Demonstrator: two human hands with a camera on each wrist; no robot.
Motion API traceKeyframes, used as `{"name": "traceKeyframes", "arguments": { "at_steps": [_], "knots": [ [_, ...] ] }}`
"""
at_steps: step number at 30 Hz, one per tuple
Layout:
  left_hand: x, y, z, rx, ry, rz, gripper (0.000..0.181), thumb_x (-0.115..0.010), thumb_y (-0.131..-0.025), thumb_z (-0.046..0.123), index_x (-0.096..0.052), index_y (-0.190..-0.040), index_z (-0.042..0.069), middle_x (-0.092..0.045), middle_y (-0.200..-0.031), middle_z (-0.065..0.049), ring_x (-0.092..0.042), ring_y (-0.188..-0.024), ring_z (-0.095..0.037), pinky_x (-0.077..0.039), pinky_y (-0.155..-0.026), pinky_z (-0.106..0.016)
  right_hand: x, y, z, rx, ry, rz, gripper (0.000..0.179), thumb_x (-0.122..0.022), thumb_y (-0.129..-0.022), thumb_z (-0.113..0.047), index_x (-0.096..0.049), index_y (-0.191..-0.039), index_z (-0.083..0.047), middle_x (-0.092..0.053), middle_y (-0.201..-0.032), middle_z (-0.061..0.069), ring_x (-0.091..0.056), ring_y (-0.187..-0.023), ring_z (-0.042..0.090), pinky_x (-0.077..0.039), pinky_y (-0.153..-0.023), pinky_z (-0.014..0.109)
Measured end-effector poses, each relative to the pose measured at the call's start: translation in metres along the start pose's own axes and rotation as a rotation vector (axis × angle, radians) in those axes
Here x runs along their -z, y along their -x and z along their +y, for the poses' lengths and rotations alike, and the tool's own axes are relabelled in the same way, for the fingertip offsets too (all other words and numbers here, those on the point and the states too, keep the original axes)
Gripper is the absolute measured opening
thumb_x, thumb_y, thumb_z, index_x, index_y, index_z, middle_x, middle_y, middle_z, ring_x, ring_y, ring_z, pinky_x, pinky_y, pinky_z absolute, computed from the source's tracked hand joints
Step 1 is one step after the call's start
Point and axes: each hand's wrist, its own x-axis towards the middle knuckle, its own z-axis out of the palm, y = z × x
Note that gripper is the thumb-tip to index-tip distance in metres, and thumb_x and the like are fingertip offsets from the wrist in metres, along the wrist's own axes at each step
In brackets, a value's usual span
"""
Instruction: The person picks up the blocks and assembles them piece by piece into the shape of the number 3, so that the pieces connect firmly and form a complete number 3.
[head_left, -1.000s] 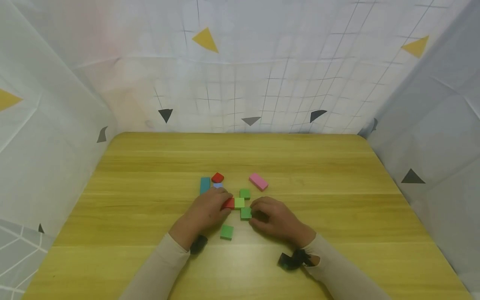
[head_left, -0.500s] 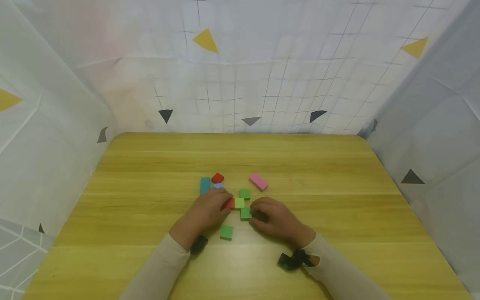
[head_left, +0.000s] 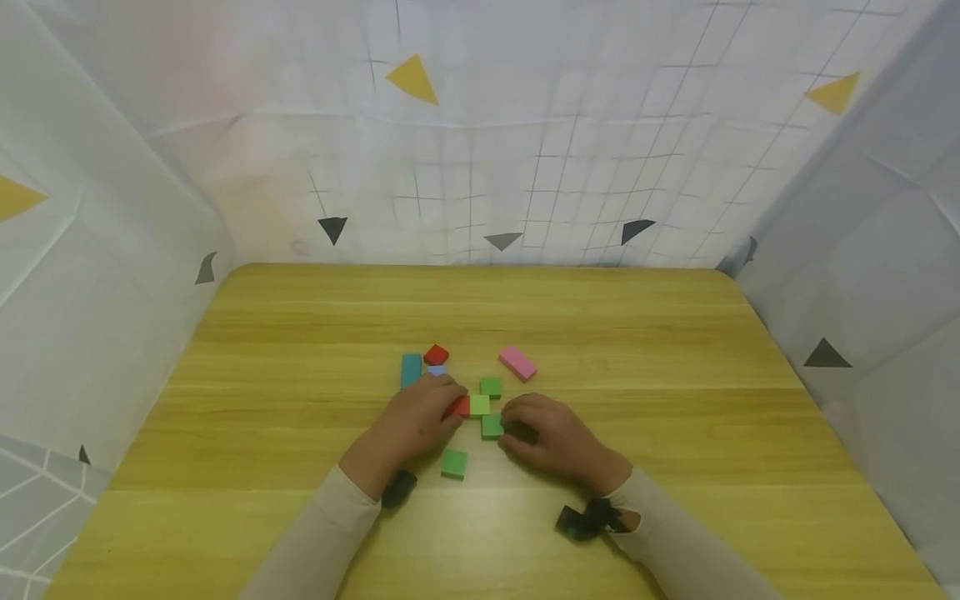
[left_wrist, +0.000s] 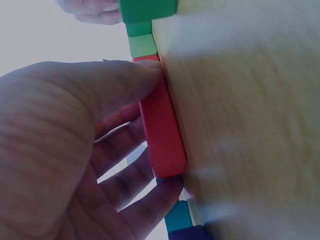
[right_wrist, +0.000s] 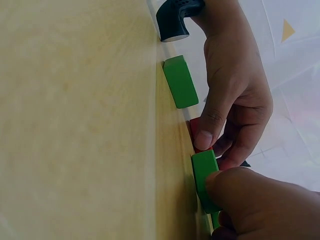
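Observation:
My left hand (head_left: 408, 421) grips a long red block (left_wrist: 162, 125) flat on the table, thumb on its near side and fingers reaching round the far side. Most of that block is hidden under the hand in the head view. Against its right end lies a light green block (head_left: 479, 406). My right hand (head_left: 558, 437) holds the right end of a green block (right_wrist: 204, 167) between thumb and fingers; this block sits at the light green one's near right corner. A second green block (head_left: 491, 387) lies just behind the light green one.
Nearer the person lies a loose green block (head_left: 453, 464). Beyond the left hand are a teal block (head_left: 410, 371), a small red block (head_left: 436, 356) and a partly covered light blue block (head_left: 436, 370). A pink block (head_left: 517, 363) lies obliquely behind the right hand on the wooden table (head_left: 637, 333).

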Motion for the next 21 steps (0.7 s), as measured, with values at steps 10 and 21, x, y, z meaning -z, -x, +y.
{"name": "traceKeyframes", "arguments": {
  "at_steps": [10, 21],
  "knots": [
    [0.001, -0.001, 0.001, 0.010, -0.003, -0.012, 0.033, -0.069, -0.093, 0.022, -0.066, -0.124, 0.008, -0.065, -0.119, -0.003, -0.057, -0.114, -0.021, -0.048, -0.100, -0.036, 0.001, 0.001, 0.001, 0.001, 0.002, 0.047, 0.036, -0.080, -0.081, -0.024, -0.069, -0.111, -0.008, -0.068, -0.109, 0.002, -0.063, -0.103, 0.013, -0.050, -0.093, 0.026],
    [0.003, 0.000, 0.001, -0.001, 0.005, -0.005, 0.031, -0.070, -0.092, 0.021, -0.067, -0.120, 0.008, -0.066, -0.113, -0.002, -0.057, -0.109, -0.021, -0.049, -0.096, -0.036, -0.006, -0.009, -0.016, 0.140, 0.035, 0.150, 0.025, -0.074, -0.085, -0.021, -0.071, -0.104, -0.005, -0.068, -0.106, 0.005, -0.065, -0.098, 0.019, -0.054, -0.086, 0.032]
  ]
}}
